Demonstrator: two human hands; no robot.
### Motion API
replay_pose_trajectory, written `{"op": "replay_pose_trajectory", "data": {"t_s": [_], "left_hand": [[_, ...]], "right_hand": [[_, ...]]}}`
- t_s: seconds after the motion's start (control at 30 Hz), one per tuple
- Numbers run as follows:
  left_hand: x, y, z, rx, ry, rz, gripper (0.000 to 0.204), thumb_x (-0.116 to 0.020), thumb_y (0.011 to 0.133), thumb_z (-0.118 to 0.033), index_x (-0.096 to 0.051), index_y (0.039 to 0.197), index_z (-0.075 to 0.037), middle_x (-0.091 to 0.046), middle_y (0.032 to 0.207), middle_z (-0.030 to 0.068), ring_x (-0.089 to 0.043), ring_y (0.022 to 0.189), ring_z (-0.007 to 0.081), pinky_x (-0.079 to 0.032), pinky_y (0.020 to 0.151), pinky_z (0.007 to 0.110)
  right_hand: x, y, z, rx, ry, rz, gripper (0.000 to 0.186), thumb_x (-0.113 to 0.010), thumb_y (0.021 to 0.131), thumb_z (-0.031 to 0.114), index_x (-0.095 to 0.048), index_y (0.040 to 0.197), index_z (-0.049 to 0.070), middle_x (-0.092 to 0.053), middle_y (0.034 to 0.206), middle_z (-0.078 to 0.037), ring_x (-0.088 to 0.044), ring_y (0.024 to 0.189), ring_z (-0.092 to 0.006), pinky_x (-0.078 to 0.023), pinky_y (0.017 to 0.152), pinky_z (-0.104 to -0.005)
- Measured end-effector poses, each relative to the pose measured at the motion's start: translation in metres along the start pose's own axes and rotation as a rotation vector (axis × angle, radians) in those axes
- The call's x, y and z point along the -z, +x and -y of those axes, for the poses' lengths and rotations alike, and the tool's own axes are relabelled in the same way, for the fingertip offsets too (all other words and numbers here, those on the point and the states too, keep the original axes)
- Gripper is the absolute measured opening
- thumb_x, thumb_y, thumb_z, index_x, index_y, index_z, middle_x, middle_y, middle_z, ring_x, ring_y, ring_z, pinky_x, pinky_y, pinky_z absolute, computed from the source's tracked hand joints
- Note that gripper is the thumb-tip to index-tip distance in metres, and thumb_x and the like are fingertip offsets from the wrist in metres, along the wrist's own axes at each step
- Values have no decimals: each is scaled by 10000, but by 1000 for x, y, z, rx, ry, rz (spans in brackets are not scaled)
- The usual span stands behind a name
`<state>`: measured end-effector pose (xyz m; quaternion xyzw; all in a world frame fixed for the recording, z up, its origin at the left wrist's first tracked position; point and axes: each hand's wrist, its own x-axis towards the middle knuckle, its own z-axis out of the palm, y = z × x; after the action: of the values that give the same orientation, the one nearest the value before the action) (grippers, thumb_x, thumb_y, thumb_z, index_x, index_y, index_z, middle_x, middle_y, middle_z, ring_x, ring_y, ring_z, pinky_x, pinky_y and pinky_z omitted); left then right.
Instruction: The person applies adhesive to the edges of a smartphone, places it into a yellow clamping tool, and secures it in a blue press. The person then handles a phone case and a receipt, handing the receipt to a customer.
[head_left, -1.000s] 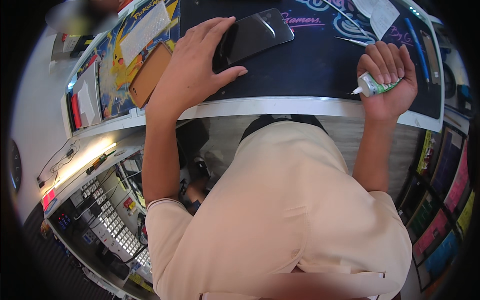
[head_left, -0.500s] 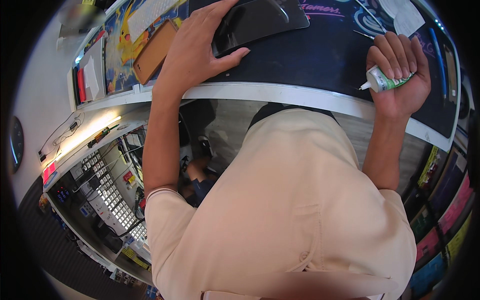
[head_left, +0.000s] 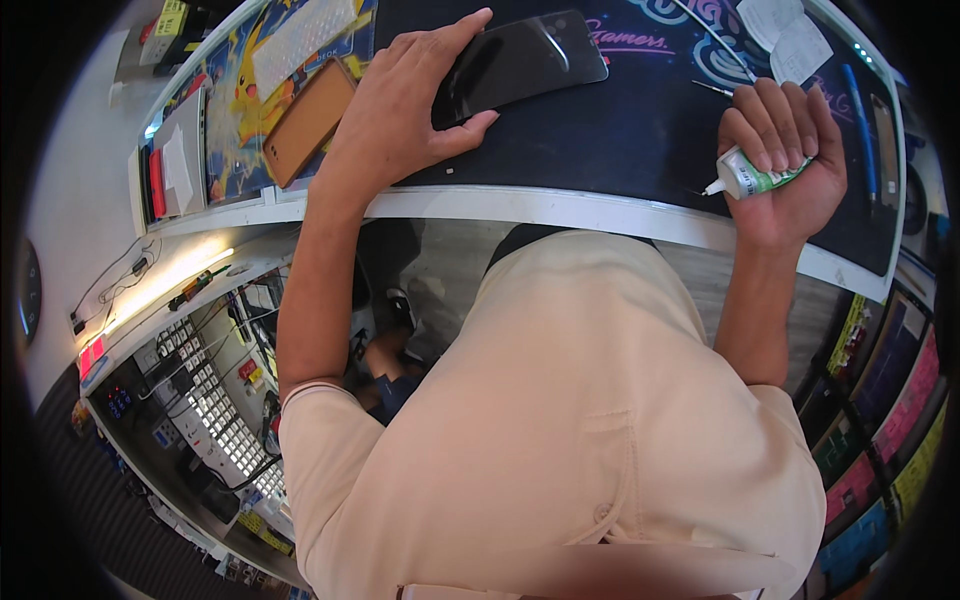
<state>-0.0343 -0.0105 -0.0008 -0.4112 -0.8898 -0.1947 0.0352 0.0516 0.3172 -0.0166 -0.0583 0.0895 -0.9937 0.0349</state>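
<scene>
On the dark mat (head_left: 560, 150), my left hand (head_left: 395, 110) grips the left end of a black phone (head_left: 515, 65), fingertips at its upper edge and thumb at the lower one. The phone lies at an angle, glossy side up. My right hand (head_left: 785, 165) is wrapped round a small white-and-green tube (head_left: 742, 175), whose fine nozzle points left, near the front edge. Left of my left hand are a tan phone case (head_left: 305, 125) and a sheet of bubble wrap (head_left: 305, 40). A thin metal tool (head_left: 712, 85) lies just beyond my right hand.
A blue pen-like tool (head_left: 860, 130) lies at the right, papers (head_left: 785, 40) at the back right. A silver flat item with paper (head_left: 180, 165) sits far left. Below are a cluttered shelf (head_left: 200, 420), hanging cables, and a person's leg (head_left: 385, 360) with a shoe.
The view shifts slightly up, then back down as my head moves. My hands keep their grips on the phone and tube, with little other movement.
</scene>
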Motion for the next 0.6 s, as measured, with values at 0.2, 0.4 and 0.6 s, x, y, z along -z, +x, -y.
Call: {"op": "replay_pose_trajectory", "data": {"t_s": [0.2,0.4,0.6], "left_hand": [[-4,-5,6,20,22,0,901,-877,770,-199,-463,1569,-149,-607,1426,126,-587,1271,338,-466,1106,424],[-3,-5,7,-3,3,-30,921,-883,755,-210,-465,1575,-177,-627,1328,147,-609,1202,350,-492,1043,428],[-5,-5,6,29,-12,-22,915,-876,756,-202,-465,1573,-169,-625,1348,145,-602,1214,351,-486,1058,428]], "right_hand": [[-1,0,0,0,4,-37,439,-492,1060,176,-390,634,142,-384,599,-13,-384,568,-134,-373,556,-292],[-3,0,-1,5,19,-64,457,-503,1059,188,-388,619,145,-385,591,-9,-386,563,-129,-371,556,-292],[-1,1,-2,9,19,-24,421,-495,1061,169,-401,652,140,-381,607,-11,-375,570,-133,-372,557,-290]]}}
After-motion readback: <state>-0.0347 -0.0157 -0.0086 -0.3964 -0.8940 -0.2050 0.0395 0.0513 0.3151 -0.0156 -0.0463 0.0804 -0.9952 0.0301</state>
